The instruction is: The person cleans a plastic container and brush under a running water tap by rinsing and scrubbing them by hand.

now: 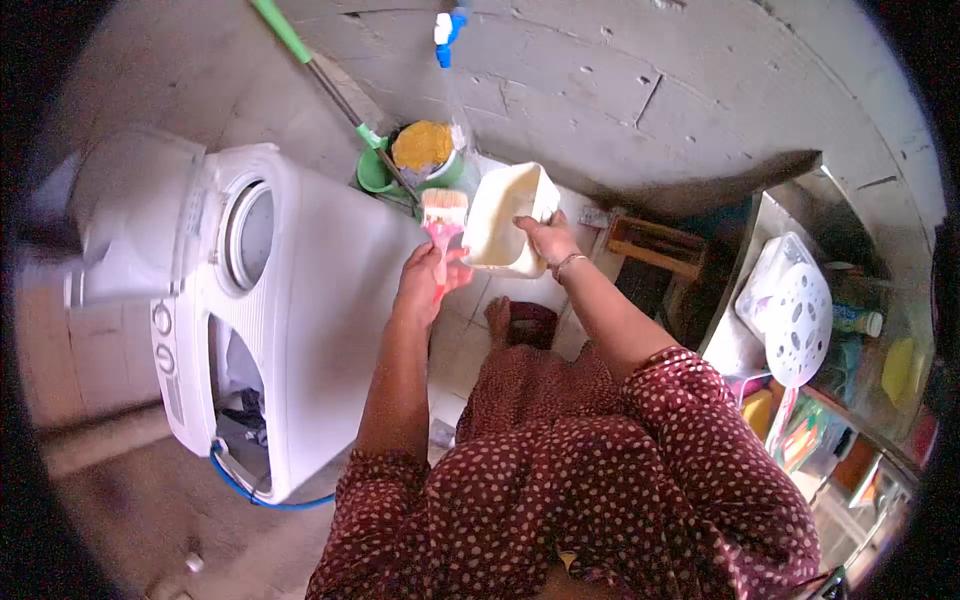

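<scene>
In my left hand [422,283] is a wide flat brush [445,212] with pale bristles and a pink handle, bristles pointing up and away from me. My right hand [550,240] grips the right side of a cream rectangular plastic tub [494,222], thumb over its rim and fingers behind it. The tub is tilted so that its open inside faces me. The brush head is just left of the tub. Whether anything is inside the tub is hard to make out.
A white washing machine [330,290] stands at left. Beyond the brush are a mop [340,92] and a green bucket [375,172], below a blue tap [445,50] on the wall. A cluttered shelf with a white perforated skimmer [800,325] is at right; a wooden rack [655,247] sits behind.
</scene>
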The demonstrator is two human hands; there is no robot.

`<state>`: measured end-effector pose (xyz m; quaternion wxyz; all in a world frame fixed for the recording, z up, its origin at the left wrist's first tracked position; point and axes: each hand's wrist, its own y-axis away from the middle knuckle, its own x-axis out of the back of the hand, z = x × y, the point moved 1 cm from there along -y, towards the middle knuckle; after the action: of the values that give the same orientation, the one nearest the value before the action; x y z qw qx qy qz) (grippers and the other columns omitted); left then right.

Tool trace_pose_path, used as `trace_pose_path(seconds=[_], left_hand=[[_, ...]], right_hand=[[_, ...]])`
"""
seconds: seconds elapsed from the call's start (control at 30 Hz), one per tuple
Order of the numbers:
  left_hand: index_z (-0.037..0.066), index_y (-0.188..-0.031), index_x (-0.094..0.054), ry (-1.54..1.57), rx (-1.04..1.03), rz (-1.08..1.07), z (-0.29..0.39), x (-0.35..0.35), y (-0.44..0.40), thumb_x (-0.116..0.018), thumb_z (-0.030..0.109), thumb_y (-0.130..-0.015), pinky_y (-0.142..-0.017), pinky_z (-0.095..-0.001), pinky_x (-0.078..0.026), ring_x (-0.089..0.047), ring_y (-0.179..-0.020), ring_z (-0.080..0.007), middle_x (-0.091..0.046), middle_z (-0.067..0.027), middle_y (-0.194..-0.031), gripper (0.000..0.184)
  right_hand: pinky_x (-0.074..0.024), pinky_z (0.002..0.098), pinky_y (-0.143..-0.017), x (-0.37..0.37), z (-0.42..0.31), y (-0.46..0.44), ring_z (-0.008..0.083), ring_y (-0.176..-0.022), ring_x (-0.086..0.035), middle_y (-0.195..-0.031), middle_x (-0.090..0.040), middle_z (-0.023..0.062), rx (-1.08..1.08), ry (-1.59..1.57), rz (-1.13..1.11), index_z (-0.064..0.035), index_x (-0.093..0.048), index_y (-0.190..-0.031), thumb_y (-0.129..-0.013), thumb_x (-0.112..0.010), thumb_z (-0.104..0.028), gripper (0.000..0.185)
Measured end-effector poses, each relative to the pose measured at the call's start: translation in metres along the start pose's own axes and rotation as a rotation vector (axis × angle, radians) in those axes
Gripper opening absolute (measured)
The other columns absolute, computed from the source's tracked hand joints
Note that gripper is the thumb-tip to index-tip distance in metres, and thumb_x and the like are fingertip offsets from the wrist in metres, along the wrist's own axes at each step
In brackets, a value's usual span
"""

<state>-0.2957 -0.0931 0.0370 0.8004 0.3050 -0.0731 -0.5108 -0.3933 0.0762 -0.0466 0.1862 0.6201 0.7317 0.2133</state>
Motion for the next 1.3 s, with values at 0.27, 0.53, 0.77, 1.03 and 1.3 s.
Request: trace_pose_path(seconds=[0.27,0.53,0.77,1.03,1.3], left_hand=[[-0.003,-0.106,-0.043,0.457,0.442,-0.668,-0.017,0.06,-0.201,-0.041,0.014,-0.085,-0.065,-0.0356,-0.051,-0.058,-0.069,-0.0259,-0.053,-0.0121,-0.084,0.027],[-0.012,-0.095,-0.04,0.241,0.528,-0.064,0.038,-0.019,-0.279,-0.041,-0.006,-0.071,-0.054,-0.0305,-0.048,-0.052,-0.057,-0.0238,-0.049,-0.0186,-0.085,0.025],[-0.004,-0.096,-0.045,0.189,0.593,-0.243,0.046,-0.027,-0.318,-0.038,0.012,-0.085,-0.036,-0.0227,-0.041,-0.042,-0.04,-0.0143,-0.05,-0.0074,-0.062,0.021],[0.003,-0.092,-0.054,0.215,0.64,-0.112,0.035,-0.034,-0.316,-0.05,0.016,-0.083,-0.05,-0.0256,-0.051,-0.059,-0.062,-0.0171,-0.06,-0.0107,-0.077,0.016],[0.008,-0.086,-0.052,0.357,0.67,0.057,0.004,-0.005,-0.346,-0.049,0.023,-0.083,-0.04,-0.0267,-0.035,-0.04,-0.046,-0.0202,-0.048,-0.0081,-0.066,0.016]], right_hand=[[-0.0412,0.0364,-0.086,-0.064,-0.006,-0.052,0.038,-0.096,-0.052,-0.103,-0.05,0.0295,0.022,0.131,0.14,0.0072,-0.016,-0.124,-0.063,-0.066,-0.039,0.091],[-0.0394,0.04,-0.088,-0.074,-0.019,-0.076,0.04,-0.1,-0.049,-0.105,-0.049,0.0302,-0.186,0.181,0.238,0.0038,-0.025,-0.118,-0.063,-0.064,-0.044,0.083],[-0.0399,0.0407,-0.087,-0.071,-0.008,-0.089,0.0411,-0.098,-0.05,-0.105,-0.049,0.0303,-0.228,0.166,0.234,0.002,-0.025,-0.118,-0.062,-0.064,-0.044,0.082],[-0.0394,0.0399,-0.088,-0.081,0.001,-0.094,0.0409,-0.1,-0.049,-0.106,-0.048,0.031,-0.238,0.22,0.311,0.0024,-0.02,-0.124,-0.062,-0.064,-0.045,0.09],[-0.0397,0.0388,-0.088,-0.1,-0.01,-0.099,0.0403,-0.102,-0.048,-0.107,-0.048,0.03,-0.278,0.253,0.236,0.0051,-0.021,-0.123,-0.063,-0.064,-0.046,0.09]])
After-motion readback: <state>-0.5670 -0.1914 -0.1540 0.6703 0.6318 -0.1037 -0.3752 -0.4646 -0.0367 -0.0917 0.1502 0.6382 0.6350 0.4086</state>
